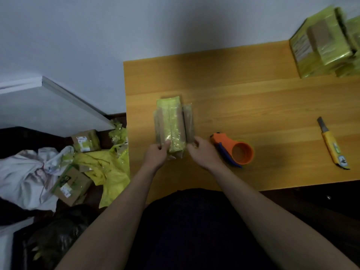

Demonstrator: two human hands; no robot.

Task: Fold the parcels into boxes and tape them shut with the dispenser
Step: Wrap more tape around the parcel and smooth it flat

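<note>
A flattened cardboard parcel (172, 123) striped with shiny yellow-green tape lies on the wooden table (253, 106), long side running away from me. My left hand (156, 153) grips its near left corner, thumb on top. My right hand (201, 150) pinches the near end of its loose right flap. The orange tape dispenser (236, 151) with a blue handle lies on the table just right of my right hand, not touched.
A yellow utility knife (332, 146) lies at the table's right. A stack of taped parcels (327, 43) sits at the far right corner. On the floor to the left lie cardboard boxes (72, 184), yellow plastic wrap (109, 172) and a white bag (21, 176).
</note>
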